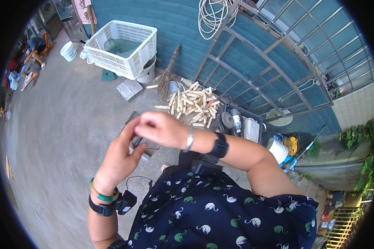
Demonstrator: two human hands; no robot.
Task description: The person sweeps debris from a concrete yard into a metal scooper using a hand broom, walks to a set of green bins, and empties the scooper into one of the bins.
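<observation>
My left hand [119,155] is curled, its fingers meeting my right hand and its thumb along a grey, shiny-edged flat thing [153,152]. Most of that thing is covered by my hands, so I cannot tell its kind. My right hand [165,129] reaches across from the right, closed, with fingertips bent in against the left fingers. Whatever sits between those fingertips is hidden and slightly blurred. A dark corner [133,118] shows just beyond my left fingers; I cannot tell whether it belongs to the same thing.
Ahead lies a heap of pale corn cobs [195,102] beside a twig broom [168,78]. A white plastic crate [131,66] rests near the blue wall, with grey blocks [129,89] close by. A metal frame [262,56] leans at right. Far left, a person [36,45] sits.
</observation>
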